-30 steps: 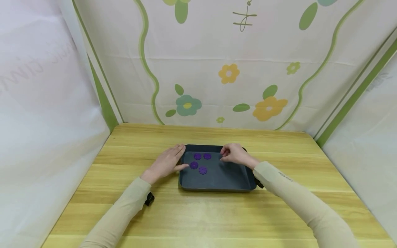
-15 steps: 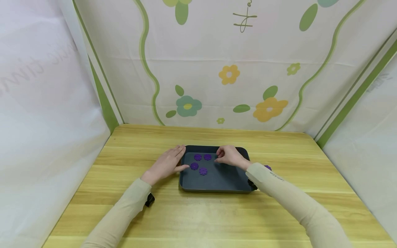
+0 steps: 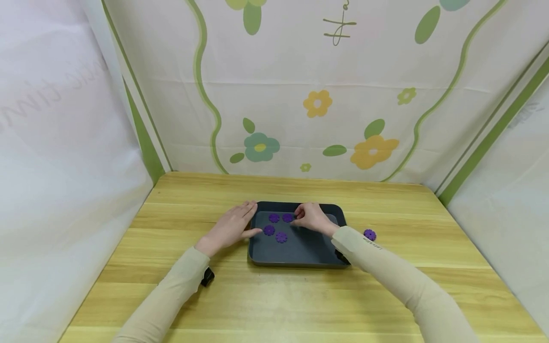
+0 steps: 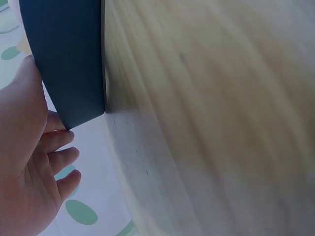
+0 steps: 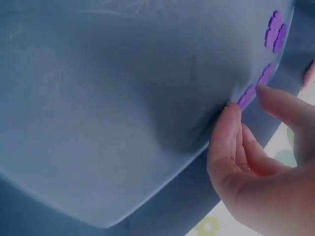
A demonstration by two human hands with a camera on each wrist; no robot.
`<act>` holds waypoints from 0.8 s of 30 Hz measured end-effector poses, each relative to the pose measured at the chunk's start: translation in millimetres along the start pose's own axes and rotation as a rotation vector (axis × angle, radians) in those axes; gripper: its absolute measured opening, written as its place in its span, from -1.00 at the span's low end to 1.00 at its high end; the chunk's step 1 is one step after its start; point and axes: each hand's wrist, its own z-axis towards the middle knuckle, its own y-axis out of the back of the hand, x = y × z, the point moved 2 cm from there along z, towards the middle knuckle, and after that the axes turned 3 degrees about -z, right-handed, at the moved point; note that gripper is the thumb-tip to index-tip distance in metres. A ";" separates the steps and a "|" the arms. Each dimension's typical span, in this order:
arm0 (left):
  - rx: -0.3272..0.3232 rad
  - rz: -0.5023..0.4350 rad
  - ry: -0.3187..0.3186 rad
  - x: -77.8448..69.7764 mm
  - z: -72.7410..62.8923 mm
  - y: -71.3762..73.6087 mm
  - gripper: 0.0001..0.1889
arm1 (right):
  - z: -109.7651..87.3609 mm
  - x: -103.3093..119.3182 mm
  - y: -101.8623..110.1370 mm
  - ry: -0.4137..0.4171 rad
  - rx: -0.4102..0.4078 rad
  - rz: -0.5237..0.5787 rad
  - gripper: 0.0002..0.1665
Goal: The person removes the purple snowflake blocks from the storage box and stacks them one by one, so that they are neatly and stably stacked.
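Note:
Several purple flower-shaped discs (image 3: 281, 237) lie flat in the left part of a dark grey rectangular tray (image 3: 300, 252). My left hand (image 3: 231, 224) rests against the tray's left side, with fingers at the back left corner and the thumb at the rim. Above the tray floor, my right hand (image 3: 312, 217) has its thumb and forefinger apart, close beside the back right disc (image 3: 287, 217). In the right wrist view a gap shows between thumb and forefinger, with a purple disc (image 5: 246, 97) just beyond. Whether a fingertip touches it, I cannot tell.
Another purple disc (image 3: 370, 234) lies on the wooden table (image 3: 274, 305) right of the tray, beside the right sleeve (image 3: 386, 267). A white curtain (image 3: 274, 62) printed with flowers hangs behind the table, and white cloth flanks both sides.
My right hand has moved left across the tray towards the back right disc. The disc on the table, formerly covered by the arm, now shows. My left hand has stayed put.

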 end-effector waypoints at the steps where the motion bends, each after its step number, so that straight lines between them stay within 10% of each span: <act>1: -0.003 0.000 -0.001 0.1 -0.1 -0.1 -0.15 | 0.0 0.4 -0.9 0.002 -0.006 -0.006 -0.63; 24: -0.022 0.004 -0.019 2.0 1.0 -1.4 -0.16 | 11.7 6.6 -11.8 0.004 -0.046 -0.057 -0.59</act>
